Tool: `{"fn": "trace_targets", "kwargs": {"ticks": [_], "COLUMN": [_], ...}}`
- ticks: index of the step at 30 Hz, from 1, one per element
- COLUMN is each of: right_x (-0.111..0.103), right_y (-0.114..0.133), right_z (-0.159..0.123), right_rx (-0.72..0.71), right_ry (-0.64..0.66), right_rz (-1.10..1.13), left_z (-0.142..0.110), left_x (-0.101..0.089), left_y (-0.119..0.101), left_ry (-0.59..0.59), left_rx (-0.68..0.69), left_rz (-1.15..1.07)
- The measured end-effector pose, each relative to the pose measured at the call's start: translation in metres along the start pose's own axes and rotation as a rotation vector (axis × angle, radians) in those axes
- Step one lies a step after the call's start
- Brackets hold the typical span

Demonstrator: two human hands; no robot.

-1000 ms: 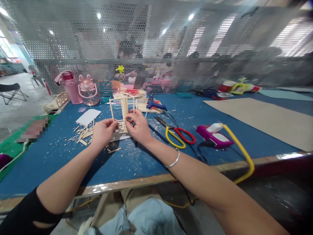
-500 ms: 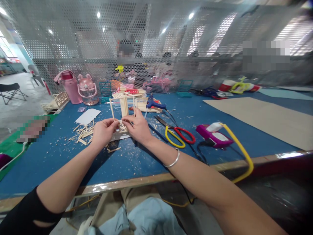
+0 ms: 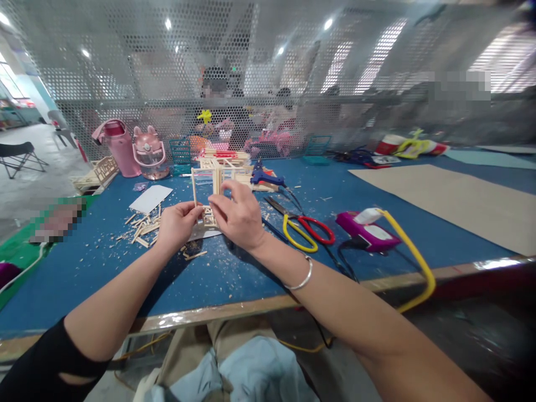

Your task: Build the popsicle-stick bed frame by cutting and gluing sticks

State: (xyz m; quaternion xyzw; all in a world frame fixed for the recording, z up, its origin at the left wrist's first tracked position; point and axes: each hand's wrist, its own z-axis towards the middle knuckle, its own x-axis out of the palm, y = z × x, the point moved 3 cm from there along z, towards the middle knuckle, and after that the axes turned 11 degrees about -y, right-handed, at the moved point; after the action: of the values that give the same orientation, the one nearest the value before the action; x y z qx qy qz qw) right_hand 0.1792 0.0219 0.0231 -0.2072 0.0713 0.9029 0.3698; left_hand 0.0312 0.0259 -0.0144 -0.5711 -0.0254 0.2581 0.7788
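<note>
A small model built of pale wooden sticks [image 3: 216,183], with upright posts and a lattice low in front, stands over a white card [image 3: 206,234]. My left hand [image 3: 175,226] pinches the model's lower left corner between thumb and fingers. On the other side, my right hand [image 3: 242,219] has its thumb and index finger bent together at the right edge of the lattice. That hand covers most of the model's right side, and the exact contact of its fingertips is partly hidden. Loose stick offcuts [image 3: 146,228] lie left of my left hand.
Right of my hands lie a blue glue gun [image 3: 266,177], scissors [image 3: 299,226] with red and yellow handles, and a purple power socket [image 3: 368,231] with a yellow cable. Pink bottles [image 3: 151,155] stand at the back left. A mesh screen [image 3: 167,72] borders the table behind.
My right hand has turned and shifted slightly right, its fingers more bent and its back more towards me. The model has moved a little to the right. My left hand keeps its grip.
</note>
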Motion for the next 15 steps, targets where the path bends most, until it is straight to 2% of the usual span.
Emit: {"fn": "trace_targets", "kwargs": {"ticks": [4,7,11,15], "right_x": [0.009,0.018,0.025,0.021], "right_y": [-0.001,-0.005,-0.011,-0.018], "right_z": [-0.005,-0.01,-0.011,-0.008], "right_rx": [-0.031,0.02,0.063,0.049], "right_ry": [0.269,0.383,0.412,0.39], "right_rz": [-0.014,-0.077,-0.083,-0.025], "left_z": [-0.001,-0.001,-0.004,-0.006], "left_x": [0.0,0.002,0.007,0.009], "left_y": [-0.002,-0.001,0.001,-0.001], "left_ry": [0.012,0.023,0.061,0.097], "left_rx": [0.052,0.073,0.07,0.097], "left_rz": [0.053,0.097,0.082,0.123]}}
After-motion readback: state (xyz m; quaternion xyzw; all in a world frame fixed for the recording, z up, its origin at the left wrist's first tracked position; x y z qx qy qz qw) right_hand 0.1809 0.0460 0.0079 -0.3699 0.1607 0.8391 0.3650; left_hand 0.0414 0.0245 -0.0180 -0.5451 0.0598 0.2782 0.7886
